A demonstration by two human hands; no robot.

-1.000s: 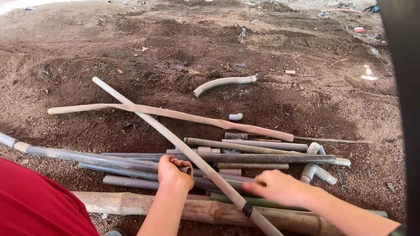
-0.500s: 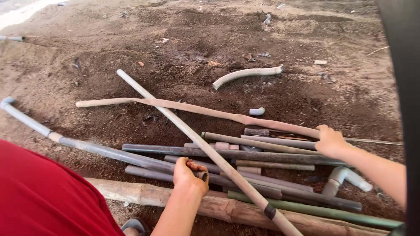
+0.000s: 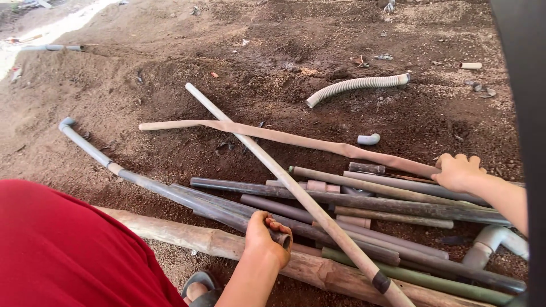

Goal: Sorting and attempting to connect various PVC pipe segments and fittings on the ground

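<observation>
The left hand [image 3: 264, 239] is closed around the near end of a long grey pipe [image 3: 170, 193]. This pipe runs away from the hand toward the upper left over the soil and ends in a small elbow fitting [image 3: 67, 122]. The held end lies on top of the pile of pipes [image 3: 375, 210], just above the thick wooden log [image 3: 187, 236] that lies nearest to the person.

The right hand [image 3: 458, 170] is at the far right side of the pile. Its fingers are curled on the end of a flattened tan pipe [image 3: 284, 136], which goes from this hand to the left, along the far edge of the pile. Whether the hand grips it fully, I cannot tell.

A long pale stick [image 3: 296, 196] crosses the pile diagonally, passing over the tan pipe and just right of the left hand. Beyond the pile, well apart from it, a corrugated hose [image 3: 355, 85] lies on the ground.
</observation>
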